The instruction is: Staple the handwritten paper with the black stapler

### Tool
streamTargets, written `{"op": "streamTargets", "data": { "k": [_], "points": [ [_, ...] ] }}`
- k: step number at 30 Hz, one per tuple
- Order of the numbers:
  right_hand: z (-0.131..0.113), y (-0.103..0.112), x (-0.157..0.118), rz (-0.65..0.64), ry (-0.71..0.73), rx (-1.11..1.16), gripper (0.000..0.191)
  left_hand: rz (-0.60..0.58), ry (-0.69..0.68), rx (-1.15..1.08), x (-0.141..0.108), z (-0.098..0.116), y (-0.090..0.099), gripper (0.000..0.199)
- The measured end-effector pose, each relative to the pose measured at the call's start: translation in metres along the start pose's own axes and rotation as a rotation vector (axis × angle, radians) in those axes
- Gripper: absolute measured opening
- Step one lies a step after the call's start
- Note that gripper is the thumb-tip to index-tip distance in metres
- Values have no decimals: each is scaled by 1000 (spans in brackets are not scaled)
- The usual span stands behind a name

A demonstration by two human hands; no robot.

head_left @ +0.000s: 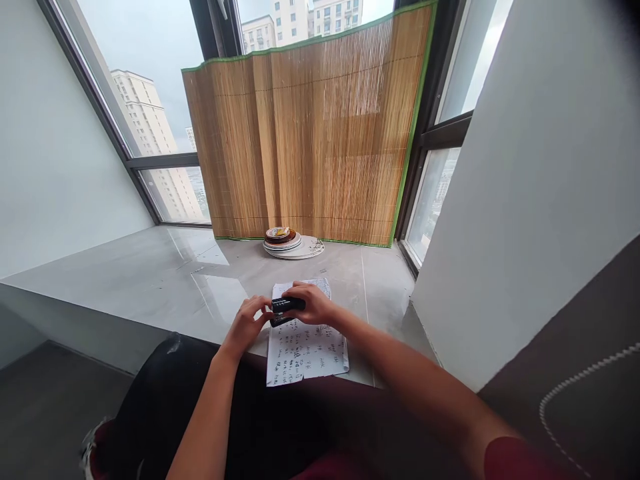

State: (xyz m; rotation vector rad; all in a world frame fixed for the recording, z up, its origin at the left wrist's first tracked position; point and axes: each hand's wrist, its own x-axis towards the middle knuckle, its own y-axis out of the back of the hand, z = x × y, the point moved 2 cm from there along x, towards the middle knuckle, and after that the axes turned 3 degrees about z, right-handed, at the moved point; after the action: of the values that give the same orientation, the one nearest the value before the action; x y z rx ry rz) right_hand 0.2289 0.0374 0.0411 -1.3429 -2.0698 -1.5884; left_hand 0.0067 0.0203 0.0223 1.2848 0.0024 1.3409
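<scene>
My right hand (311,303) is closed around the right end of a black two-part object (288,305), shaped like a stapler, with small white print on it. A gap shows between its upper and lower parts. At the object's left end, the thumb and fingertips of my left hand (250,320) are closed in a pinch. Both hands are above sheets of white paper (310,353) with handwritten writing. The sheets lie on the grey tiled ledge (390,320), and their near edge reaches past it towards my lap. Fingers partly hide the black object.
Stacked plates and small dishes (287,244) stand farther back on the ledge. Behind them a bamboo blind (320,140) with green edging hangs against the windows. White walls (540,187) flank the ledge, and my dark-clothed leg (165,400) is at its front edge.
</scene>
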Motion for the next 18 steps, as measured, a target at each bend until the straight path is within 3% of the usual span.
{"op": "streamTargets", "data": {
  "k": [4, 9, 11, 14, 18],
  "points": [
    [8, 12, 3, 59, -162, -98, 29, -26, 30, 44, -1, 4, 0, 19],
    [36, 62, -8, 234, -598, -437, 26, -307, 41, 122, -5, 2, -11, 46],
    [45, 85, -18, 166, -725, -502, 23, -311, 79, 162, -8, -4, -14, 44],
    [55, 110, -32, -17, -908, -584, 24, -220, 148, 187, -14, -13, -14, 37],
    [54, 113, -36, -262, -913, -401, 22, -94, 178, 227, -19, -11, -7, 26]
  ]
}}
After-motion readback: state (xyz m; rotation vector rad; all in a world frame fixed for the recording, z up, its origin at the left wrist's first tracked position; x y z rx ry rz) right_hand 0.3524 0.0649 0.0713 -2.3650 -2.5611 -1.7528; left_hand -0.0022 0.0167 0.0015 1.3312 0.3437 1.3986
